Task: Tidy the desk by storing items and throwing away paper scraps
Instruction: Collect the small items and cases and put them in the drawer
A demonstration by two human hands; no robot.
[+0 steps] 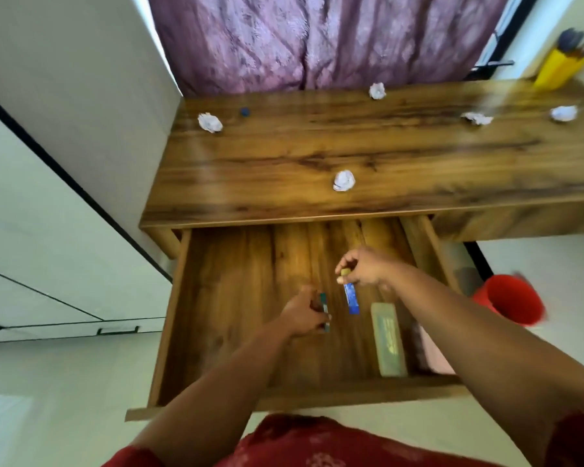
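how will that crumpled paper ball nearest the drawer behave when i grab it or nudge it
The crumpled paper ball looks loosely wadded, so it is probably very light and would squash under the fingers. Its rough, roundish shape on the glossy desk top suggests a nudge would send it skidding or tumbling unevenly, possibly off the edge into the open drawer.

Head camera is looking steeply down and forward, sitting close above the open drawer [284, 332] (wide-angle, edges bending), table [351, 153] lying farther ahead.

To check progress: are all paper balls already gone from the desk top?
No, five paper balls lie on the desk, while both hands are over the open drawer.
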